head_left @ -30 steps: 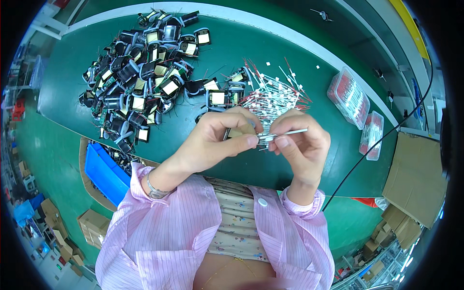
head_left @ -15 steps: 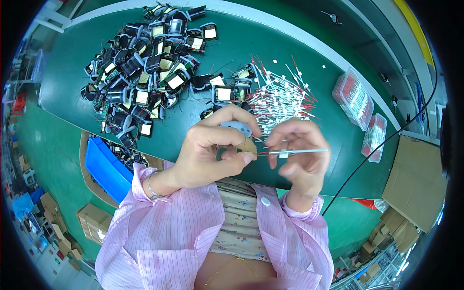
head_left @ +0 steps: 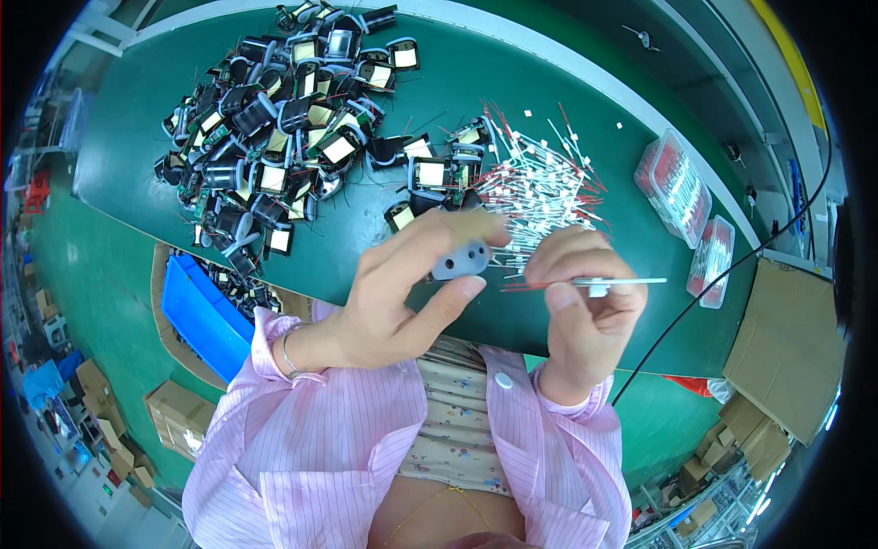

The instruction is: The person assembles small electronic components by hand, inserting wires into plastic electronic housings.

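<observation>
My left hand is curled around a small module whose grey-blue end piece with round holes faces out between thumb and fingers. The rest of that module is hidden by the hand. To its right, my right hand pinches a thin white-sleeved wire lead between thumb and fingers. Its red wire ends point left toward the module, and a small white tag hangs from it. Lead and module are apart. Just beyond both hands lies a heap of similar red-and-white wire leads.
A large pile of black modules with grey rims covers the left of the green table. Two clear plastic boxes of leads stand at the right, near a black cable. A blue tray sits in a carton below the table's left edge.
My right hand has closed on the lead and moved slightly right, drawing the red wire ends away from my left fingers. The left fingers have loosened, and the module's end piece has turned into view.
</observation>
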`<move>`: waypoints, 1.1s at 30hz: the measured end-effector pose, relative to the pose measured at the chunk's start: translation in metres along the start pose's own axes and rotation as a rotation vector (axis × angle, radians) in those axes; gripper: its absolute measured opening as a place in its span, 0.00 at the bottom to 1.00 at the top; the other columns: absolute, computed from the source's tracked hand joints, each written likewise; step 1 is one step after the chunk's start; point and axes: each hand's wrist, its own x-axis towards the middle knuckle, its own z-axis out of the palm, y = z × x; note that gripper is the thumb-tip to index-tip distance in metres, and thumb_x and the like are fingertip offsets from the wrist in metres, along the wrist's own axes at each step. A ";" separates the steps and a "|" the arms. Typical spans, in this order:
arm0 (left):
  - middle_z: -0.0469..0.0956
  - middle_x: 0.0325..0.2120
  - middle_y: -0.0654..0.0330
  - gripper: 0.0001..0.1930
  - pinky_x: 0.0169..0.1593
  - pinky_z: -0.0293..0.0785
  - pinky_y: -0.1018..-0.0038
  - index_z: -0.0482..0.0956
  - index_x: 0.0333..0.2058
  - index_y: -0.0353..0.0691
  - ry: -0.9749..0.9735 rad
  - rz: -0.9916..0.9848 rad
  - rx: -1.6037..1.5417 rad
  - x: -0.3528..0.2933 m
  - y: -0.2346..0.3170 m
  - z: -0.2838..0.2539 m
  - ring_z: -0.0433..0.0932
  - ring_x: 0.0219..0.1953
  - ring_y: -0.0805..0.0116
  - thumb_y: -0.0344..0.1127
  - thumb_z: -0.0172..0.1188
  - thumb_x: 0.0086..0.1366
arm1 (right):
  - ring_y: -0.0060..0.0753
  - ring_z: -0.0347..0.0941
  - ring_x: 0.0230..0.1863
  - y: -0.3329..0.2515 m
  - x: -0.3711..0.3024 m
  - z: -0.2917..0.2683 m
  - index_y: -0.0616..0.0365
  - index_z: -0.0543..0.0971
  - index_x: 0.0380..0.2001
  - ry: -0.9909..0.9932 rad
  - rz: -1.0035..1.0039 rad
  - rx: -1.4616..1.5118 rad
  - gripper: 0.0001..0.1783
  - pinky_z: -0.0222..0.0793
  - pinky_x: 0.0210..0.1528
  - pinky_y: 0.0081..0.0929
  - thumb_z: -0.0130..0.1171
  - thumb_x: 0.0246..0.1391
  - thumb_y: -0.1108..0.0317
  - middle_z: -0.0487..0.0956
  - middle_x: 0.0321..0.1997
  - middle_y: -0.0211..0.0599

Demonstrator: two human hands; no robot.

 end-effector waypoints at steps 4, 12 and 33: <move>0.72 0.49 0.34 0.31 0.51 0.71 0.64 0.52 0.60 0.28 0.008 0.082 -0.010 -0.007 -0.007 0.006 0.75 0.49 0.48 0.25 0.57 0.61 | 0.33 0.76 0.33 -0.009 -0.001 0.011 0.67 0.78 0.27 0.071 0.046 -0.080 0.09 0.71 0.39 0.27 0.60 0.38 0.85 0.79 0.33 0.45; 0.71 0.49 0.32 0.35 0.50 0.73 0.60 0.50 0.60 0.32 -0.044 0.159 0.068 -0.008 -0.010 0.003 0.75 0.50 0.46 0.24 0.60 0.59 | 0.35 0.79 0.35 -0.013 -0.005 0.018 0.71 0.77 0.29 0.028 -0.074 -0.192 0.10 0.75 0.36 0.22 0.59 0.38 0.88 0.78 0.36 0.50; 0.71 0.51 0.36 0.40 0.46 0.70 0.64 0.48 0.64 0.34 -0.049 0.212 0.124 -0.012 -0.012 -0.001 0.76 0.43 0.53 0.25 0.61 0.57 | 0.31 0.79 0.30 -0.022 -0.002 0.021 0.69 0.77 0.29 -0.112 -0.208 -0.448 0.12 0.74 0.30 0.20 0.65 0.36 0.86 0.78 0.34 0.48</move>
